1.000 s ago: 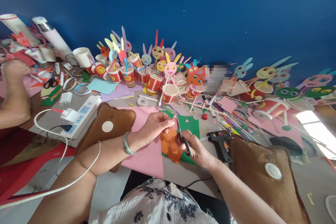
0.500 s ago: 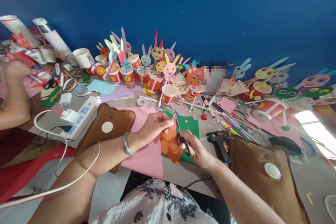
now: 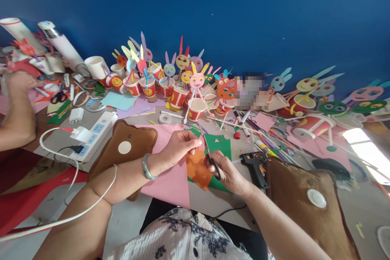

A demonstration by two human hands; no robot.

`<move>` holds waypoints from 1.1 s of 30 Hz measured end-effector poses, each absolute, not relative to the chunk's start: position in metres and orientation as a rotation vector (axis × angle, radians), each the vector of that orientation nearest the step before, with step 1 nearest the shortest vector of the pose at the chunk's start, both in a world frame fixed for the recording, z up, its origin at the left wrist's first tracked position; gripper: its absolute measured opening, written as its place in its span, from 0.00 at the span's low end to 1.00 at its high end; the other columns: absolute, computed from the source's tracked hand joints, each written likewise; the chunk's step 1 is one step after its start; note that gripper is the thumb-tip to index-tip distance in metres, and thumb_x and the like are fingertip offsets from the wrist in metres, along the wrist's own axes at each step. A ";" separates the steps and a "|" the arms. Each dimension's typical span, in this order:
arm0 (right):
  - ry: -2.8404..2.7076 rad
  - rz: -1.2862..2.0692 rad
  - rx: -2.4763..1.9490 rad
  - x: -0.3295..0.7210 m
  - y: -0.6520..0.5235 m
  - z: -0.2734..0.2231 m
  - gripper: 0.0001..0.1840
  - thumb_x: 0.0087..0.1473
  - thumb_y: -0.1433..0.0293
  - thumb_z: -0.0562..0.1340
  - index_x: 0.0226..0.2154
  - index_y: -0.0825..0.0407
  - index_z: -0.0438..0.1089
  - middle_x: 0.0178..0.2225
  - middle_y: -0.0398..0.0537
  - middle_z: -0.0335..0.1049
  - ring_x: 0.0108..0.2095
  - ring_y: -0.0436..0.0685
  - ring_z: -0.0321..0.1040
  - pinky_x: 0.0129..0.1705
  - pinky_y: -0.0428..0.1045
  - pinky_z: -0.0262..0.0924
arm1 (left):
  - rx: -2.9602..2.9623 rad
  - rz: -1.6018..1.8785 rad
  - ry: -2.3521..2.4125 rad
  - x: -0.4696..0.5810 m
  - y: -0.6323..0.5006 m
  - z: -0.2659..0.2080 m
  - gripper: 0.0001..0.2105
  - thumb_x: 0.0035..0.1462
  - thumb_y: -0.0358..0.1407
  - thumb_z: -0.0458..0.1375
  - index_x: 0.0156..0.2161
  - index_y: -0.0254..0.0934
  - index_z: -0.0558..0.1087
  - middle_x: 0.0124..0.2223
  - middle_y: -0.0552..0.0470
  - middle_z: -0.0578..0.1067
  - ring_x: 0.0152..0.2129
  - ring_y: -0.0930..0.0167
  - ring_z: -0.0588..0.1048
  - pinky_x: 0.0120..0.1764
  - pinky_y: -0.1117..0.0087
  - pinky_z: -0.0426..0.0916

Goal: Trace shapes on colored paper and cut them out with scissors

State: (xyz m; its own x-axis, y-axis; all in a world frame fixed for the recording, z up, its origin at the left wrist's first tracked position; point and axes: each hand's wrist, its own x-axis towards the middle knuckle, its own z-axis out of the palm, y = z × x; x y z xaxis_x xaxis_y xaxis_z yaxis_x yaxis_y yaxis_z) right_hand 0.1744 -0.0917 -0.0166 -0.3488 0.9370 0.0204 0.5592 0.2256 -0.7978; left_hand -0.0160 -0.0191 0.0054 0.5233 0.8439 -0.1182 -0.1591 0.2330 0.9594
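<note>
My right hand (image 3: 224,170) grips scissors (image 3: 215,163) by their dark handles, blades pointing up and away from me. Close beside the blades, my left hand (image 3: 183,143) is closed in a pinch at a small bit of pink paper (image 3: 202,144), mostly hidden by the fingers. Below both hands lie a large pink sheet (image 3: 166,183), an orange sheet (image 3: 199,170) and a green sheet (image 3: 224,143), overlapping. Tiny pink scraps (image 3: 216,140) are scattered on the green one.
Red paper cups with paper animal faces (image 3: 197,107) line the blue wall. A black glue gun (image 3: 254,168) lies right, near a brown plush pouch (image 3: 292,183). Another pouch (image 3: 134,140) and a power strip (image 3: 96,134) sit left. Another person's arm (image 3: 20,105) is at far left.
My hands and the scissors hold almost the same position. At far left, the other person's hand has shifted slightly.
</note>
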 end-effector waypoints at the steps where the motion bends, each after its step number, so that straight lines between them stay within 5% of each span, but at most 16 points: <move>1: -1.995 0.974 -1.374 0.175 -0.092 -0.017 0.38 0.55 0.36 0.42 0.24 0.51 0.63 0.25 0.50 0.67 0.31 0.57 0.58 0.36 0.55 0.58 | 1.129 0.784 0.747 -0.016 -0.019 0.005 0.12 0.50 0.40 0.63 0.25 0.34 0.70 0.20 0.56 0.68 0.19 0.78 0.65 0.25 0.74 0.59; 11: -2.058 0.963 -1.391 0.181 -0.088 -0.010 0.36 0.55 0.36 0.41 0.21 0.49 0.54 0.23 0.48 0.63 0.30 0.58 0.57 0.34 0.54 0.57 | 1.132 0.792 0.735 -0.016 -0.017 0.003 0.11 0.50 0.39 0.62 0.25 0.34 0.69 0.20 0.56 0.68 0.19 0.78 0.65 0.26 0.74 0.60; 33: -1.420 1.243 -1.347 0.179 -0.088 -0.024 0.30 0.55 0.42 0.57 0.24 0.52 0.63 0.24 0.44 0.60 0.26 0.52 0.55 0.28 0.49 0.52 | 1.091 0.689 0.785 -0.014 -0.021 0.006 0.11 0.48 0.40 0.62 0.24 0.35 0.68 0.18 0.57 0.67 0.16 0.77 0.65 0.21 0.74 0.58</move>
